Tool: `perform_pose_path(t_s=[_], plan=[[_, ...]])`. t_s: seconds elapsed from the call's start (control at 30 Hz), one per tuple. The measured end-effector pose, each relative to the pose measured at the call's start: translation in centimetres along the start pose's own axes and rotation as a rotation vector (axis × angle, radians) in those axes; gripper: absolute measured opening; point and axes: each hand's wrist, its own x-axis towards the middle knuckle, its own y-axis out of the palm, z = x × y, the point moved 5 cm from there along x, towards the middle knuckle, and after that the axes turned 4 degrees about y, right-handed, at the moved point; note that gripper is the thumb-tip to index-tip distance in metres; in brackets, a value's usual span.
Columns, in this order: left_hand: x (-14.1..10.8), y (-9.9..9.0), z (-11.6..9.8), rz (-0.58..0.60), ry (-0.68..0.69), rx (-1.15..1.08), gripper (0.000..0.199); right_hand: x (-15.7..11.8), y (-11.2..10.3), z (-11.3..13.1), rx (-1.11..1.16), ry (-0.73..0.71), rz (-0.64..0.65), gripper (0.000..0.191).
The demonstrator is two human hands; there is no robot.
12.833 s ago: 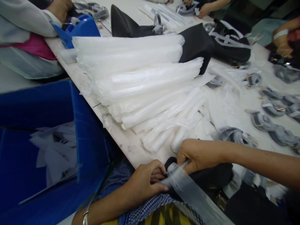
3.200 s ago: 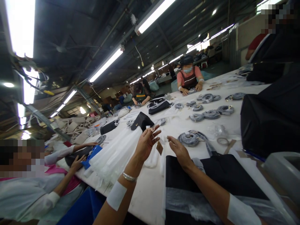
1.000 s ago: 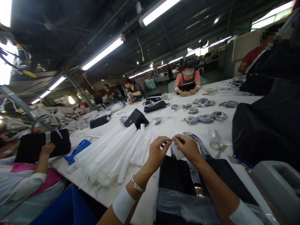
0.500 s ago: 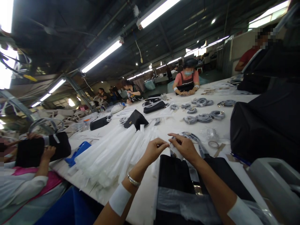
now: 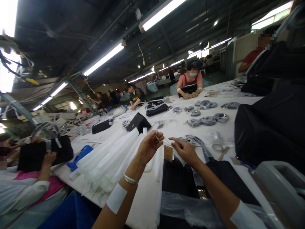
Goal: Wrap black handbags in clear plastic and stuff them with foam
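A tan hang tag (image 5: pixel 168 154) dangles on a thin string between my hands. My left hand (image 5: pixel 150 145) is turned palm up, its curled fingers closed on the string. My right hand (image 5: pixel 187 152) pinches by the tag with thumb and forefinger, near the string's other end; the exact grip is small and unclear. A pale translucent slip hangs under the right hand. Below lies a black bag (image 5: pixel 178 175) with a clear plastic wrap (image 5: pixel 188 206) across it and a shiny metal fitting (image 5: pixel 201 192). A grey strap (image 5: pixel 201 147) curves behind my right hand.
White foam sleeves (image 5: pixel 109 159) are piled left. Coiled grey straps (image 5: pixel 207 120) and black bags (image 5: pixel 138 122) lie farther back. A tape roll (image 5: pixel 217 147), grey tape dispenser (image 5: pixel 281 181) and large black bag (image 5: pixel 269 130) stand right. Co-workers sit around the table; one at left handles a black handbag (image 5: pixel 64 149).
My left hand has moved up and left and rolled palm up, away from the right hand. The tan tag now shows between them. My right hand has barely moved.
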Motion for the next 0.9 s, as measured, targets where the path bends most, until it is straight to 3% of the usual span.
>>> perform_pose_path(t_s=[0.13,0.23,0.37,0.5,0.63,0.77,0.83,0.9], plan=[[0.2,0.8,0.2,0.045,0.0,-0.104,0.011,0.0,0.1,-0.2,0.013,0.021,-0.003,0.046],[0.5,1.4,1.0,0.056,0.01,-0.058,0.013,0.0,-0.3,0.2,0.123,-0.024,-0.042,0.048],[1.3,2.0,2.4,0.049,0.014,0.023,0.017,-0.3,0.1,1.5,0.455,-0.123,0.108,0.057],[2.2,2.8,3.1,0.07,-0.001,0.064,0.017,-0.4,0.6,1.7,0.544,-0.066,0.184,0.082],[3.2,2.7,2.4,0.031,0.06,0.08,0.014,-0.2,0.0,1.0,0.44,0.036,0.101,0.056],[4.4,0.4,2.0,-0.067,0.177,0.139,0.016,0.3,-2.0,0.9,0.179,0.037,-0.068,0.037],[4.9,-1.4,3.3,-0.084,0.127,0.318,0.019,0.6,-3.3,0.7,0.027,0.047,-0.162,0.035],[5.0,-3.6,5.5,-0.071,-0.041,0.574,0.025,0.9,-4.2,0.1,-0.165,0.084,-0.201,0.035]])
